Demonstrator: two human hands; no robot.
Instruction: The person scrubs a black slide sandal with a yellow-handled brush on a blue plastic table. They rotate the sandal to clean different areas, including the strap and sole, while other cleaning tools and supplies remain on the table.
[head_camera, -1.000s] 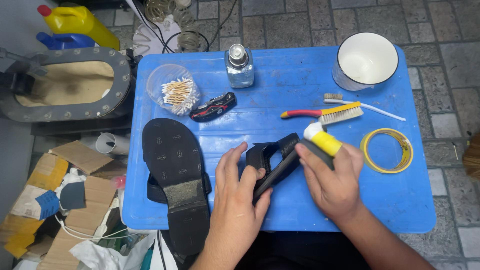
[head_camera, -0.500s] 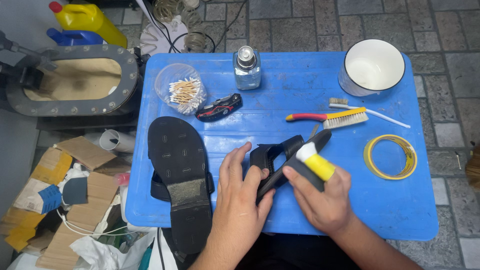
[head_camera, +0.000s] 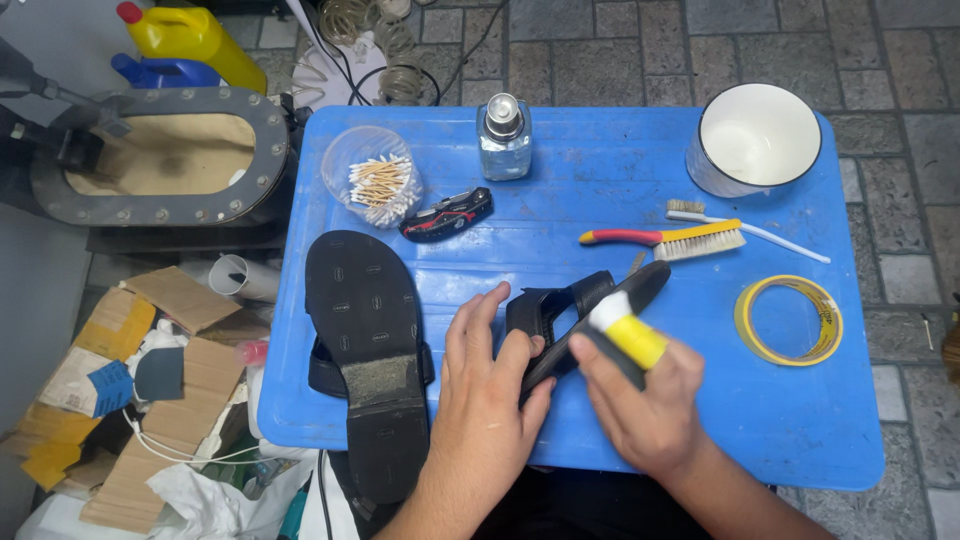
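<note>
My left hand (head_camera: 490, 390) presses down on a black sandal (head_camera: 560, 318) lying on its side on the blue table (head_camera: 600, 170). My right hand (head_camera: 650, 410) grips a yellow tube with a white tip (head_camera: 625, 328), and the tip rests against the sandal's sole edge. A second black sandal (head_camera: 365, 350) lies sole up at the left, overhanging the table's front edge.
On the table are a clear tub of cotton swabs (head_camera: 375, 180), a small glass bottle (head_camera: 503, 135), a folding knife (head_camera: 445, 215), a red-handled brush (head_camera: 665, 238), a toothbrush (head_camera: 745, 225), a white bowl (head_camera: 755, 140) and a yellow tape roll (head_camera: 788, 320). Cardboard scraps (head_camera: 150, 350) lie on the floor at left.
My right hand has slid the yellow tube along the sandal's edge, from nearer the toe back toward me. My left hand keeps holding the sandal.
</note>
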